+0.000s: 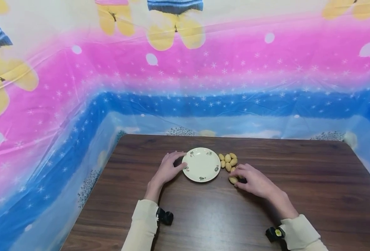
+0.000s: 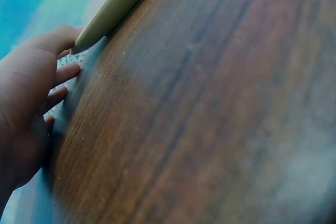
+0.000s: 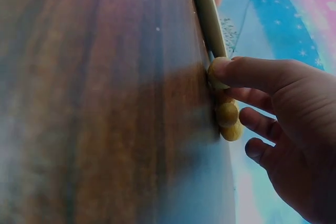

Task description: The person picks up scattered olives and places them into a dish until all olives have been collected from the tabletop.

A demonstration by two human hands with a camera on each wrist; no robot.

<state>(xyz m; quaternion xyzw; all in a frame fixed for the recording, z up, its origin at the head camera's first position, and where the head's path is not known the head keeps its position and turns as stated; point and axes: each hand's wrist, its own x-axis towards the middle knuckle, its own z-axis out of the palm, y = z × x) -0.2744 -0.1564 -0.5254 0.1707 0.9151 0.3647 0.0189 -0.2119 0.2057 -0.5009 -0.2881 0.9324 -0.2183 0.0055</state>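
Note:
A round cream plate (image 1: 201, 165) with small dark motifs around its rim lies on the table. My left hand (image 1: 170, 166) touches the plate's left edge with thumb and index finger; the other fingers spread loosely in the left wrist view. Right of the plate sits a cluster of small yellow-brown ovals that look like small potatoes (image 1: 228, 158). At the cluster's near end, my right hand (image 1: 255, 179) pinches one small potato (image 3: 217, 72) between thumb and index finger. It appears to be on or just above the tabletop. The remaining right fingers are apart from it.
The dark wood table (image 1: 191, 223) extends to both sides and toward me. A patterned pink and blue cloth (image 1: 185, 104) hangs behind the table and along its left side. Each wrist carries a small black camera (image 1: 165, 216).

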